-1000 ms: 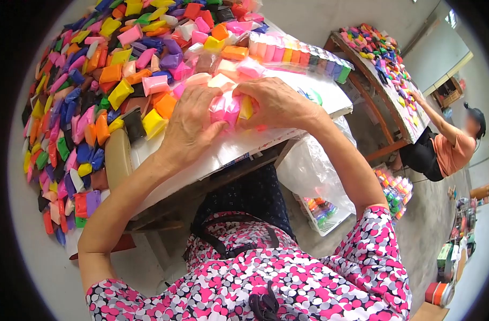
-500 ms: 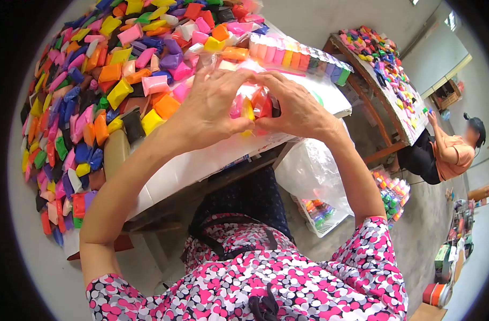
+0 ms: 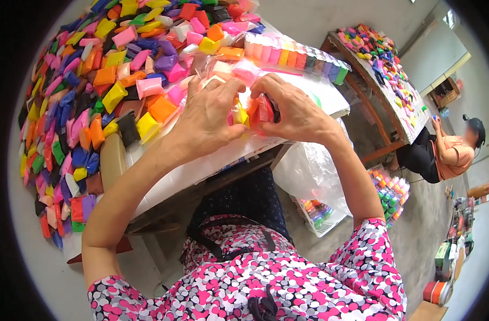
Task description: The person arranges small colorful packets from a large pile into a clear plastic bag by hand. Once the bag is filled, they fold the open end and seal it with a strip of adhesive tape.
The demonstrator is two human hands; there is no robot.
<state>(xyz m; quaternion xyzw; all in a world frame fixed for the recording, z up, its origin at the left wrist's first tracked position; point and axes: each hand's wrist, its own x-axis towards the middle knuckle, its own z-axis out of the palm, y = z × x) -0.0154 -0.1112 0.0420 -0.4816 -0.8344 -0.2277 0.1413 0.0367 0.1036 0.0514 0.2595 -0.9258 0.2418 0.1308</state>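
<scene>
My left hand [image 3: 211, 113] curls round the left side of a small group of soft wrapped packets, with a yellow packet [image 3: 240, 115] between its thumb and fingers. From the other side, my right hand [image 3: 293, 111] grips a red packet [image 3: 263, 109]; a dark packet shows by its palm. An orange packet [image 3: 252, 111] sits between the two hands. Just beyond my fingers, a pink packet [image 3: 246, 71] and a peach packet [image 3: 223, 69] lie at clear plastic film. The palms hide part of the group.
A large heap of coloured packets [image 3: 102, 80] covers the table's left side. Behind my hands lies a row of bagged packets [image 3: 292, 58]. Below right are a clear plastic bag [image 3: 308, 166] and a white basket [image 3: 325, 224]. A person [image 3: 453, 150] sits at another table [image 3: 380, 88].
My hands have drawn slightly apart at the fingertips, opening a gap above the packets. The pink packet beyond them shows more. The whole view has shifted a little.
</scene>
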